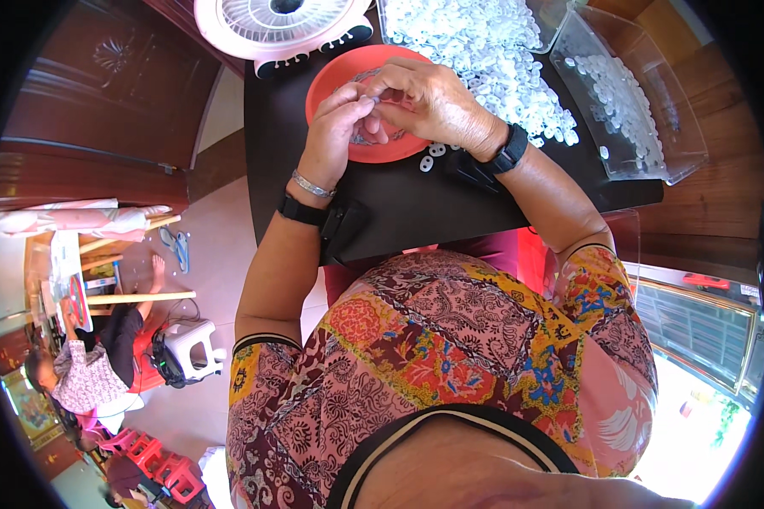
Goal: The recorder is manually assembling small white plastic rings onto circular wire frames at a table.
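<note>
Both of my hands meet above a coral-red plastic basin [380,154] with small greyish pieces [365,75] in it. My left hand [335,131] is closed, its thumb and fingertips pinched together close to the right hand's fingertips. From the right, my right hand [437,102] reaches in with its fingers bent into a pinch. Whatever lies between the fingertips is too small and covered to make out. Just right of the basin spreads a heap of small white plastic pieces [492,72] with holes, and a few loose ones lie by its lower rim.
A pink fan [284,25] stands at the table's far left. To the right, a clear plastic bin [624,102] holds more white pieces. Dark straps and boxes are on both wrists. Left of the dark table [399,204] are a white stool [191,348], red stools and another seated person.
</note>
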